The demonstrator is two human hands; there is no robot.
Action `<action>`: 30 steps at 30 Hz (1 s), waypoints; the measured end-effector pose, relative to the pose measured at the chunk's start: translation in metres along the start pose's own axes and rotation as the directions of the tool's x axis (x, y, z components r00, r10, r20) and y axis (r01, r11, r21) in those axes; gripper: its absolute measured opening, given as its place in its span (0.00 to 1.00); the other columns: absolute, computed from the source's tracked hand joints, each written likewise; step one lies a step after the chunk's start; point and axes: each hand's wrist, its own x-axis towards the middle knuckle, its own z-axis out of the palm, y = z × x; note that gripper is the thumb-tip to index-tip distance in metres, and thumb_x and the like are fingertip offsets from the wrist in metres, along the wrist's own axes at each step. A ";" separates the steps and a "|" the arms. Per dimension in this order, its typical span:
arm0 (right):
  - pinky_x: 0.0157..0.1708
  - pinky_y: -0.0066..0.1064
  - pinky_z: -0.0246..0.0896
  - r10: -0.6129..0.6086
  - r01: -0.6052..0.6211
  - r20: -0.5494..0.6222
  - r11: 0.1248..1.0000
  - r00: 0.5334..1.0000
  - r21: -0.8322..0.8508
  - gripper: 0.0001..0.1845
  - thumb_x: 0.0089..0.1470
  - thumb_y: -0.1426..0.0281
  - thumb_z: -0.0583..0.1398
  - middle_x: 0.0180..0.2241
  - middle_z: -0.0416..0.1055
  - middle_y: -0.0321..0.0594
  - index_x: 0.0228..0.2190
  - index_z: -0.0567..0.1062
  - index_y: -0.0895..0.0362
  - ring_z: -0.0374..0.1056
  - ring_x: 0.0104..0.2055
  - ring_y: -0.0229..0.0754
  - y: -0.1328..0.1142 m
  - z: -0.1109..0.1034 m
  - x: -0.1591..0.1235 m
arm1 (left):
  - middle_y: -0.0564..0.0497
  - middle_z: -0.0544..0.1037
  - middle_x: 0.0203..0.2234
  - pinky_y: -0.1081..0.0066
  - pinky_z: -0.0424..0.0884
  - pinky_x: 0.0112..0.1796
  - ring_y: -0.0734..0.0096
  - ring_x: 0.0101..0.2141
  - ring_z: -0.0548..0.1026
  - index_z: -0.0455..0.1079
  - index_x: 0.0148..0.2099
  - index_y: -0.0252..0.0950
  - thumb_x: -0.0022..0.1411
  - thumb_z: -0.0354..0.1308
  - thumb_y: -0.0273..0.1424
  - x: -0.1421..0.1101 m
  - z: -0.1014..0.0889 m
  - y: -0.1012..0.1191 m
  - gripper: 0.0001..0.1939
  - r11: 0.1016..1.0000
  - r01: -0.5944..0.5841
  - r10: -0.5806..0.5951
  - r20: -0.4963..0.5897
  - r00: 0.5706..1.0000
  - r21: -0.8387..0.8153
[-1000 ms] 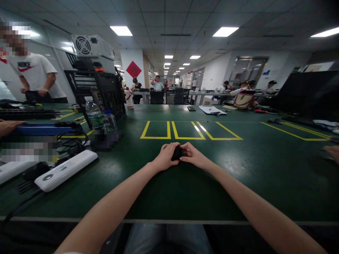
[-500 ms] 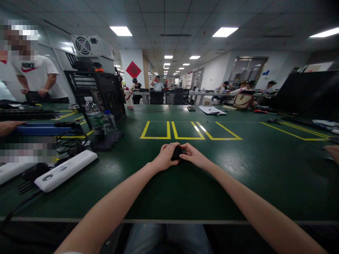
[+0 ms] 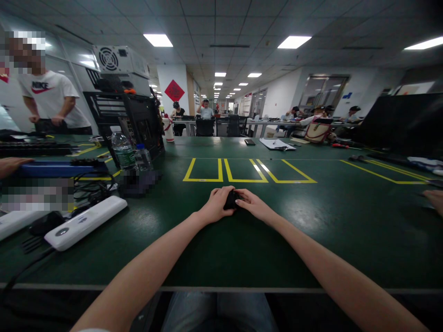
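Both my hands meet in the middle of the green table [image 3: 311, 230], just in front of the yellow taped rectangles [image 3: 247, 170]. My left hand [image 3: 216, 205] curls round a small black object [image 3: 230, 200] from the left. From the right, my right hand [image 3: 254, 204] pinches the same object with its fingertips. The object rests low on the table surface and is mostly hidden by my fingers, so I cannot make out what it is.
A white power strip [image 3: 85, 222], cables, two water bottles [image 3: 122, 150] and an open computer case [image 3: 133, 117] crowd the left side. A phone [image 3: 249, 142] and papers [image 3: 277, 144] lie farther back. Other people's hands show at the left edge [image 3: 10, 165] and right edge [image 3: 435, 199].
My right fingers have closed in further over the black object, covering more of it. The person standing at far left has shifted slightly.
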 end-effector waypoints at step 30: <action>0.41 0.34 0.58 -0.171 0.244 0.187 0.828 0.967 -0.505 0.21 0.45 0.66 0.58 0.40 0.65 0.40 0.43 0.63 0.55 0.63 0.42 0.41 -0.046 0.053 -0.013 | 0.49 0.65 0.43 0.63 0.64 0.43 0.63 0.42 0.66 0.50 0.53 0.39 0.47 0.57 0.35 -0.058 -0.063 0.016 0.31 0.887 0.355 -0.252 0.335 0.908 -0.295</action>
